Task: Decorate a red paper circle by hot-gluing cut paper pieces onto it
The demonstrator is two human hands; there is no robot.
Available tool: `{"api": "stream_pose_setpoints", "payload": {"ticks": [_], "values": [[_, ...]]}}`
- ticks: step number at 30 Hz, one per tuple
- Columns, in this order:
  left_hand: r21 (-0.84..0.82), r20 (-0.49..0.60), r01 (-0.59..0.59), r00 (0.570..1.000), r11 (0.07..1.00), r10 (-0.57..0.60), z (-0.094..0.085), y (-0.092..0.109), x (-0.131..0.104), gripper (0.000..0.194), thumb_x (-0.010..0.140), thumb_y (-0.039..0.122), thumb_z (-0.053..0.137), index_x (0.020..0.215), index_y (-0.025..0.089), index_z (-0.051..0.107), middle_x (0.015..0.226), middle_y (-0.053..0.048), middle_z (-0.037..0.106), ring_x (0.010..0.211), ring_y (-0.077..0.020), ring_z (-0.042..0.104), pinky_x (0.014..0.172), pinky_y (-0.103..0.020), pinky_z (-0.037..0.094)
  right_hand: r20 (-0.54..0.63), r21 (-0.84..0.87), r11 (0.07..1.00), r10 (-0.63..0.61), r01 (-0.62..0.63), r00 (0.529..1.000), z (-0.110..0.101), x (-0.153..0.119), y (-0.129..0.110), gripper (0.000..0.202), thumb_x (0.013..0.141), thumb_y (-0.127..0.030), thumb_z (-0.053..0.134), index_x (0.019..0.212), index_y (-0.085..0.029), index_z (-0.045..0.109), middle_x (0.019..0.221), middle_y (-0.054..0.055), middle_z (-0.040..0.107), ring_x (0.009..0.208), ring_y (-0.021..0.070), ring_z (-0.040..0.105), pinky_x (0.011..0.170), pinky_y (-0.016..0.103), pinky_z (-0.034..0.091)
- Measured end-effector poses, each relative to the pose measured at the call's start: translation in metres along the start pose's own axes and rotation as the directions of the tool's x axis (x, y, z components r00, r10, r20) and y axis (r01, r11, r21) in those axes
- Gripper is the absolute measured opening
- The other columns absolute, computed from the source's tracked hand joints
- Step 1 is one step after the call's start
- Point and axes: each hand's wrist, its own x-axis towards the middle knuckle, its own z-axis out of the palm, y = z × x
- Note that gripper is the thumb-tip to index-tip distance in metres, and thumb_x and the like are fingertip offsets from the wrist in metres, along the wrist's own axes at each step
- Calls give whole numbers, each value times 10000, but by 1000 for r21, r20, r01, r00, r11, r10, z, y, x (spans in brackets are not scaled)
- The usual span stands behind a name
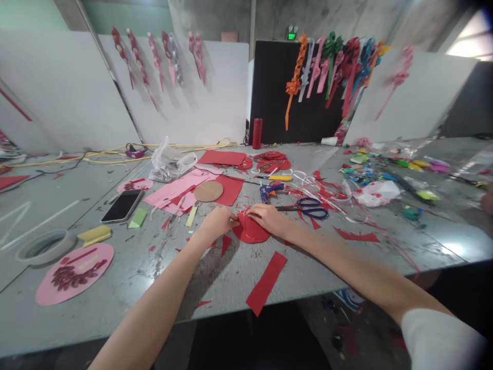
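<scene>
A round red felt piece (pixel 252 235) lies near the front of the table, with a raised red part and a thin pale line on its top. My left hand (pixel 219 224) pinches at its left edge, thumb and fingertips together. From the other side my right hand (pixel 268 218) presses its closed fingertips onto the top of the piece. What exactly lies between the fingertips is too small to make out. Just beyond my right hand are blue-handled scissors (pixel 311 208) and a blue glue gun (pixel 269 191). A red felt strip (pixel 266 282) overhangs the front edge.
A cardboard disc (pixel 208 191), pink sheets (pixel 165 192) and a phone (pixel 122 205) lie to the left. Nearer are a tape roll (pixel 46 246) and a pink oval (pixel 75 273) with dark red pieces. Ribbon scraps (pixel 327 192) cover the right. A red bottle (pixel 257 133) stands behind.
</scene>
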Motion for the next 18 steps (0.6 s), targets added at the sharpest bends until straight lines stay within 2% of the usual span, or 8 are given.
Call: {"api": "stream_pose_setpoints", "payload": {"ticks": [18], "values": [[-12, -3, -26, 1000, 1000, 26, 2, -3, 2, 214, 923, 312, 661, 950, 251, 864, 767, -67, 763, 667, -179, 625, 612, -279, 351, 53, -97, 995, 8, -3, 999, 4, 0, 2, 225, 1081, -203, 526, 1137, -146, 736, 1116, 117, 735, 1093, 224, 698, 1008, 375, 550]]}}
